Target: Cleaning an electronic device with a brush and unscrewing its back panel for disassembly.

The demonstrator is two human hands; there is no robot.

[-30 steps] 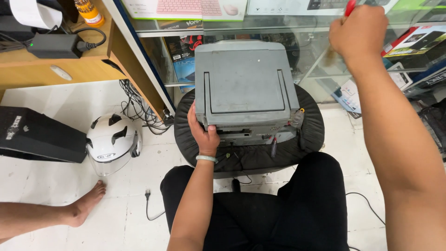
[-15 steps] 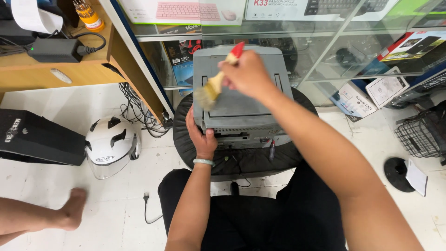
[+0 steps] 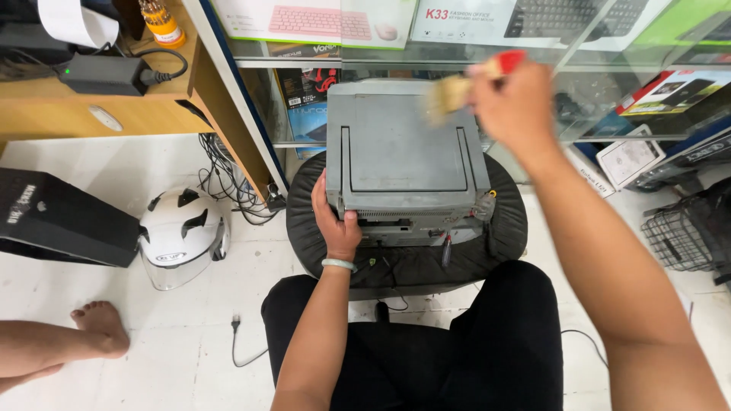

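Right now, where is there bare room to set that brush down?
Bare floor lies between the white helmet and the seated person's knees. The grey machine's flat top is bare. Crowded: cables by the desk, boxes at right.

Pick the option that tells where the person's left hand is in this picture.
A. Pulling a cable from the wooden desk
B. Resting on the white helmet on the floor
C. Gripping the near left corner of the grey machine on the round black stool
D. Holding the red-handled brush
C: the left hand clasps the near left corner of the grey machine, while the right hand holds the brush.
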